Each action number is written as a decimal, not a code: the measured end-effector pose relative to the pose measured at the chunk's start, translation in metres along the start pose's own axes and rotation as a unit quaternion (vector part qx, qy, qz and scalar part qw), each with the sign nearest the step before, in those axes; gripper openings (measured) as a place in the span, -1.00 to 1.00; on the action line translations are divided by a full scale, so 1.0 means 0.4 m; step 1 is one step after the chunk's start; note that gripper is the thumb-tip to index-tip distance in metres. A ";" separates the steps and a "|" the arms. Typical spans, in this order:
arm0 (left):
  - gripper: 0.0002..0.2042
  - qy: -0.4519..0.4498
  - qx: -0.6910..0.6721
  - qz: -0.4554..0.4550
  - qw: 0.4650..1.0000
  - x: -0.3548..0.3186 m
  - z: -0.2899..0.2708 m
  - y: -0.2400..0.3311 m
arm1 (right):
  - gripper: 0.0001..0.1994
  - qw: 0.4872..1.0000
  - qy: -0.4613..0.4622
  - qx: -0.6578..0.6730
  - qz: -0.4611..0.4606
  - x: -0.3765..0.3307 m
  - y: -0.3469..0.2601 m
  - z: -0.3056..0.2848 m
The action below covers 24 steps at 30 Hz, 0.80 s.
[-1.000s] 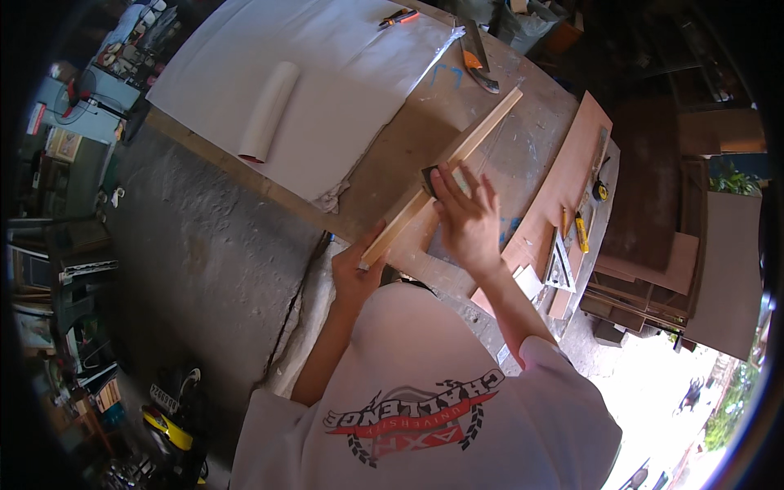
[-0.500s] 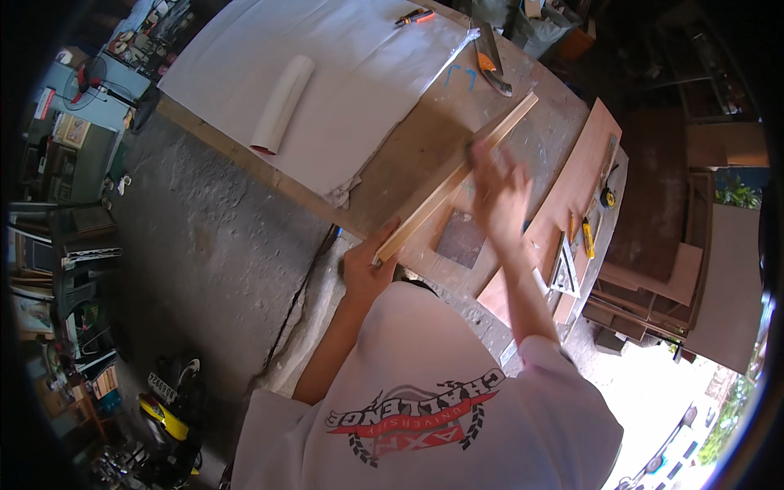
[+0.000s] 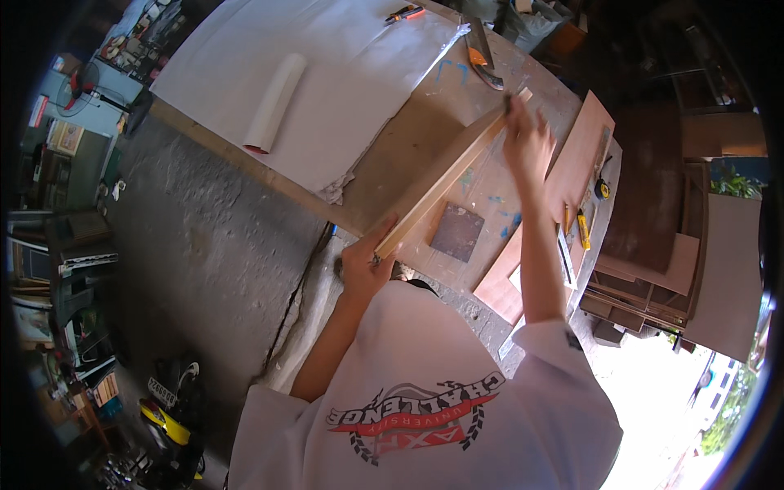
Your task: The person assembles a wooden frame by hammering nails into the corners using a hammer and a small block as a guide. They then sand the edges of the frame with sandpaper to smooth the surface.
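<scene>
A thin wooden panel stands tilted on its long edge over the worktable, its pale upper edge running away from me. My left hand grips the near end of it. At the far end my right hand, slightly blurred, presses a small dark piece that looks like sandpaper against that edge; the fingers partly hide it. A dark square sheet lies flat on the table to the right of the panel.
White paper covers the table's left part, with a paper roll on it. Pliers and an orange-handled saw lie at the far side. On the right are plywood strips, a tape measure and a yellow cutter.
My right hand has slid along the panel's edge, away from me toward its far end, with the dark piece. The left hand keeps its grip at the near end.
</scene>
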<state>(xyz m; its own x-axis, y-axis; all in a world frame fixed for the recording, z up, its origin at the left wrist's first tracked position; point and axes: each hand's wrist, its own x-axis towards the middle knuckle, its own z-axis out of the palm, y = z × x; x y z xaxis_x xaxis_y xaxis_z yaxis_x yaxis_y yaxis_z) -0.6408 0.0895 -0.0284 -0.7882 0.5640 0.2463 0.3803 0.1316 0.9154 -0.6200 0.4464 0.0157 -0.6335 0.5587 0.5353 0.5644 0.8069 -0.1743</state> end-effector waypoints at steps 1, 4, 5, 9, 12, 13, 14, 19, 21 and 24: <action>-0.59 -0.003 -0.018 -0.016 1.000 -0.001 0.002 0.001 | -0.63 0.999 0.048 -0.015 0.002 0.049 0.039 0.027; -0.59 0.021 -0.021 -0.001 1.000 0.004 0.006 0.004 | -0.61 1.000 0.020 0.003 0.018 0.094 0.055 0.030; -0.60 0.019 -0.001 0.009 1.000 0.008 0.006 0.003 | -0.62 1.000 0.018 0.008 -0.018 0.060 0.047 0.025; -0.60 0.021 0.005 0.017 1.000 0.007 0.006 0.002 | -0.62 0.992 -0.063 0.018 -0.108 -0.129 -0.099 -0.088; -0.59 0.010 0.011 0.006 1.000 0.000 0.002 0.002 | -0.65 0.997 -0.004 -0.006 -0.071 -0.048 -0.044 -0.029; -0.59 0.007 0.002 -0.003 1.000 0.000 0.003 0.001 | -0.66 0.999 0.027 -0.016 -0.042 0.006 -0.012 0.001; -0.59 0.007 0.007 0.002 1.000 -0.001 0.004 0.000 | -0.66 0.998 0.060 -0.026 -0.017 0.054 0.014 0.026; -0.59 0.036 -0.008 0.018 0.999 0.008 0.008 -0.002 | -0.62 1.000 -0.005 0.003 -0.008 0.023 -0.002 0.028; -0.59 0.036 -0.002 0.022 0.999 0.008 0.009 -0.001 | -0.60 0.996 -0.006 -0.017 -0.091 -0.090 -0.100 -0.056; -0.59 0.021 0.001 0.012 1.000 0.000 0.008 0.008 | -0.62 0.997 -0.054 0.010 -0.054 -0.098 -0.091 -0.064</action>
<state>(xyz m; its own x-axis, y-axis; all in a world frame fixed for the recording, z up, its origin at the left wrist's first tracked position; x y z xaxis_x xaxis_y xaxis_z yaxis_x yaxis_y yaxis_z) -0.6380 0.0925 -0.0267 -0.7985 0.5320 0.2816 0.4004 0.1201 0.9084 -0.6022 0.3904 0.0224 -0.7442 0.4843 0.4600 0.4798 0.8667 -0.1363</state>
